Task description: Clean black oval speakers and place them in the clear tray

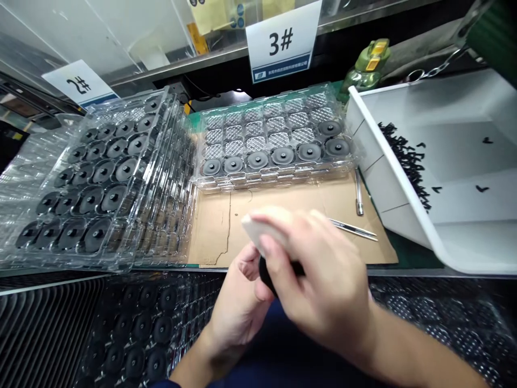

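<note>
My left hand (238, 302) and my right hand (323, 285) meet low in the middle of the view, just in front of the bench edge. Between them sits a round black part (266, 275), mostly hidden by the fingers. The left fingers curl round it from below. The right hand lies over it, with a white cot on one fingertip (258, 229). A clear blister tray (274, 137) ahead holds a front row of black round parts (258, 159) plus a few on its right. A brown cardboard sheet (291, 210) lies under the hands' far side.
A stack of clear trays (100, 178) full of black round parts stands at the left. A white bin (436, 167) with small black pieces tilts at the right. Tweezers (353, 229) and a metal pen tool (358, 193) lie on the cardboard. More filled trays (141, 328) sit below the bench edge.
</note>
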Action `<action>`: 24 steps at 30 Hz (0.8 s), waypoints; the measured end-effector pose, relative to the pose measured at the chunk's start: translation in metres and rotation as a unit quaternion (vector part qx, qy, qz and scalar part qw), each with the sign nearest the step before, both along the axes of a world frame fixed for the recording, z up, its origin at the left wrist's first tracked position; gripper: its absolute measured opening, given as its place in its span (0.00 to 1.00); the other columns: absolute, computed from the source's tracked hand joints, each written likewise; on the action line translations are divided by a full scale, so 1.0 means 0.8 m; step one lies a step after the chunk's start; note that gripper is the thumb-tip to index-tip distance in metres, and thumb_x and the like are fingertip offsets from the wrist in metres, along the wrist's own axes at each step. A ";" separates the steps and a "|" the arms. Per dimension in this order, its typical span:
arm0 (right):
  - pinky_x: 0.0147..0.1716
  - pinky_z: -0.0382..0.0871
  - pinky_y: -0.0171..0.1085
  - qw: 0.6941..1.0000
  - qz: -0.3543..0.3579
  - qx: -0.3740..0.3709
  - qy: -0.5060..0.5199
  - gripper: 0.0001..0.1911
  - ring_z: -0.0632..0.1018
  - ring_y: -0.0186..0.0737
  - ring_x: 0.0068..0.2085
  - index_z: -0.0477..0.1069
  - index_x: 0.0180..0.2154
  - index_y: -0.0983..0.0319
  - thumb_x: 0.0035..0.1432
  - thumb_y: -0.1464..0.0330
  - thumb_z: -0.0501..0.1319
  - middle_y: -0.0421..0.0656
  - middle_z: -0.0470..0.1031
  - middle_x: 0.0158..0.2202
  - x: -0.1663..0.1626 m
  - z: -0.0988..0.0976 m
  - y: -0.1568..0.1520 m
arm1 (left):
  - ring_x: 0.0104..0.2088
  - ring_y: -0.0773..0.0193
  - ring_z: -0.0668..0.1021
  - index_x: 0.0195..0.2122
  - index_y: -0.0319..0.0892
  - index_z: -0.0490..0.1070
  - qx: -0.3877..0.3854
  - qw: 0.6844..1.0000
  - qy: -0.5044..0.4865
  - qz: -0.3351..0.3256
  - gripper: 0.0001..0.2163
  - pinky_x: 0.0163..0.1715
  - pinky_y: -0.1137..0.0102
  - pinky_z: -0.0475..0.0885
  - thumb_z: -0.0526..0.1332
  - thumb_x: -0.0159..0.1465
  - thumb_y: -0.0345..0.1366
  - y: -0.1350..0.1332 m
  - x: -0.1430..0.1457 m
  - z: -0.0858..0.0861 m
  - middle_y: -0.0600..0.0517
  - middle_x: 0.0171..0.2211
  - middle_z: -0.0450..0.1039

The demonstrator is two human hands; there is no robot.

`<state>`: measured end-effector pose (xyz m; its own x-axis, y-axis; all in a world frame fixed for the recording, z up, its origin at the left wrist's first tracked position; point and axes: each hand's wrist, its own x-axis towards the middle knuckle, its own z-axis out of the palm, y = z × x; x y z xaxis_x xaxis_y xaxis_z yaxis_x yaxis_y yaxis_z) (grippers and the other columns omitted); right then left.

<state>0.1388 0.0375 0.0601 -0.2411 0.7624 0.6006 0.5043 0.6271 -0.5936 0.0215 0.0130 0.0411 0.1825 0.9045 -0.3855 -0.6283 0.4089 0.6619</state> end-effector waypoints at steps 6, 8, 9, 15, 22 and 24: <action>0.30 0.67 0.37 0.998 0.044 -0.044 -0.003 0.12 0.76 0.34 0.29 0.68 0.45 0.65 0.60 0.76 0.52 0.43 0.79 0.35 0.008 -0.009 -0.011 | 0.48 0.55 0.76 0.47 0.49 0.73 0.005 0.999 0.032 0.035 0.26 0.50 0.66 0.70 0.73 0.45 0.41 0.003 -0.004 -0.001 0.52 0.47 0.75; 0.33 0.67 0.38 0.999 0.002 -0.031 0.006 0.12 0.76 0.36 0.34 0.68 0.45 0.66 0.61 0.75 0.53 0.45 0.79 0.38 0.006 -0.005 -0.002 | 0.51 0.49 0.74 0.46 0.46 0.73 0.018 0.999 0.035 0.005 0.28 0.52 0.62 0.69 0.73 0.43 0.44 0.004 0.001 -0.001 0.48 0.46 0.76; 0.35 0.67 0.38 1.000 -0.005 -0.025 0.010 0.12 0.77 0.37 0.35 0.68 0.45 0.66 0.61 0.74 0.53 0.46 0.78 0.39 0.005 -0.004 0.001 | 0.51 0.48 0.73 0.46 0.44 0.74 0.020 0.999 0.034 -0.004 0.28 0.53 0.60 0.68 0.73 0.43 0.45 0.004 0.002 0.000 0.46 0.46 0.76; 0.28 0.62 0.37 0.994 0.088 -0.065 -0.018 0.13 0.72 0.33 0.26 0.68 0.45 0.67 0.57 0.78 0.54 0.42 0.77 0.31 0.019 -0.009 -0.013 | 0.48 0.56 0.76 0.47 0.52 0.72 -0.016 1.000 -0.014 0.004 0.23 0.49 0.66 0.71 0.71 0.48 0.40 0.000 -0.017 -0.007 0.53 0.49 0.74; 0.29 0.60 0.40 0.995 0.066 -0.056 -0.056 0.12 0.75 0.36 0.29 0.68 0.45 0.66 0.60 0.76 0.53 0.43 0.78 0.31 0.016 0.007 -0.018 | 0.45 0.58 0.78 0.46 0.52 0.73 -0.021 0.997 -0.074 0.005 0.18 0.50 0.64 0.70 0.68 0.53 0.41 0.000 -0.016 -0.009 0.54 0.46 0.76; 0.30 0.60 0.39 0.992 0.070 -0.066 -0.078 0.13 0.74 0.36 0.29 0.68 0.45 0.66 0.59 0.77 0.54 0.43 0.78 0.33 0.021 0.005 -0.019 | 0.44 0.57 0.78 0.46 0.51 0.73 -0.025 0.999 -0.039 0.017 0.20 0.49 0.64 0.70 0.70 0.51 0.38 -0.002 -0.021 -0.008 0.53 0.46 0.76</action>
<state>0.1555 0.0225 0.0637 -0.4335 0.7837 0.4449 0.5097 0.6203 -0.5962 0.0045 0.0117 0.0346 0.1830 0.8911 -0.4153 -0.6914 0.4170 0.5900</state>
